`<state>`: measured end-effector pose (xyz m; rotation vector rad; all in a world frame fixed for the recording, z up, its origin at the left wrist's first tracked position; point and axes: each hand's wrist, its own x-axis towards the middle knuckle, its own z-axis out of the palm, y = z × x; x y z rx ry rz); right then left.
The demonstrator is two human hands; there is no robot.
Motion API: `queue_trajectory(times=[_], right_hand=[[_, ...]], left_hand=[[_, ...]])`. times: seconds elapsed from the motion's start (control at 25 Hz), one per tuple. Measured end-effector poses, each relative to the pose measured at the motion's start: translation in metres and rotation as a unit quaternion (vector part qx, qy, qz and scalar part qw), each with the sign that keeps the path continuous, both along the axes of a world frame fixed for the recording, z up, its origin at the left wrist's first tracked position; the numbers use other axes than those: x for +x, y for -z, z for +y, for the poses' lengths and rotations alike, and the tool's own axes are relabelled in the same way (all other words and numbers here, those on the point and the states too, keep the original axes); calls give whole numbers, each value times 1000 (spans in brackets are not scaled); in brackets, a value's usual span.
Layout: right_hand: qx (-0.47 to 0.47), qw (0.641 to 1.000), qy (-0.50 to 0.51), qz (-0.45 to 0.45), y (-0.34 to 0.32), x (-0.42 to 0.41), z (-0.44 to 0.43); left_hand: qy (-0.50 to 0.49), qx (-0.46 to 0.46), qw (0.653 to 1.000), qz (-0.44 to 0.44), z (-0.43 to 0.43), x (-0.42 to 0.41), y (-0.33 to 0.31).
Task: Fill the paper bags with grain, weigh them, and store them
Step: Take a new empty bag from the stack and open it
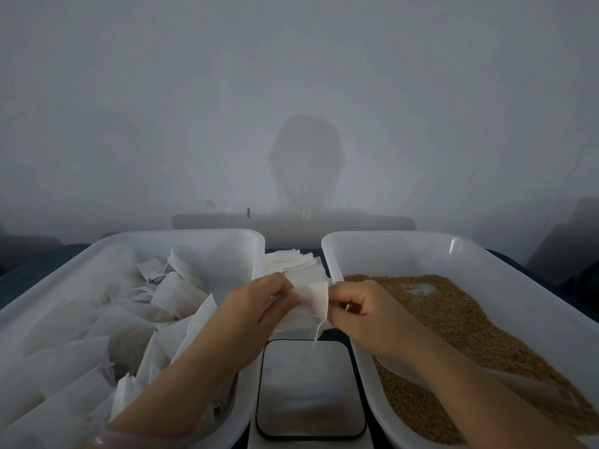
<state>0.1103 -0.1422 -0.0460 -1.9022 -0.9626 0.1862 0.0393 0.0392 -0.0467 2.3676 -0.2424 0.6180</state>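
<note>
while the fingertips of the left hand are pinching the left edge of a small white paper bag, the right hand is gripping its right edge with fingers curled in tight, so the bag is being held between both hands in the air above the scale. a thin string is hanging from the bag's lower corner, dangling toward the scale's dark, glossy plate. just behind the hands, a stack of flat empty bags is lying between the two tubs. the left forearm is crossing over the near corner of the left tub, which is holding a heap of white paper bags. the right forearm is reaching over the right tub, where brown grain is spreading across the bottom. a shadow of the person is falling on the pale wall behind.
</note>
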Motion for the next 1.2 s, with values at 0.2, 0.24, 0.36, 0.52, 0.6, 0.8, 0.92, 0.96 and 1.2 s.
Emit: queue_trajectory(times=[0.2, 0.24, 0.36, 0.52, 0.6, 0.8, 0.92, 0.96, 1.2], right_hand=[[17, 999, 10, -29, -2, 1, -3], [27, 999, 20, -39, -1, 3, -4], [9, 997, 31, -73, 0, 6, -6], [-47, 987, 22, -155, -5, -2, -5], [-70, 982, 6, -177, -8, -4, -5], [-101, 989, -1, -105, -5, -4, -2], [-89, 994, -3, -57, -1, -3, 0], [-82, 995, 2, -50, -1, -3, 1], [-19, 995, 85, -47, 1, 3, -2]], left_hand=[[-49, -38, 997, -37, 2, 2, 1], [-68, -40, 996, -42, 3, 3, 1], [-93, 21, 992, -82, 3, 2, -1], [35, 199, 978, -60, -3, -1, -1], [35, 239, 970, -21, -4, 4, 2], [-12, 191, 981, -19, -4, 3, 2], [-25, 167, 986, 10, -7, 0, 1], [-29, 168, 985, 12, -7, 0, 1], [-90, 174, 981, -14, -5, -1, -1]])
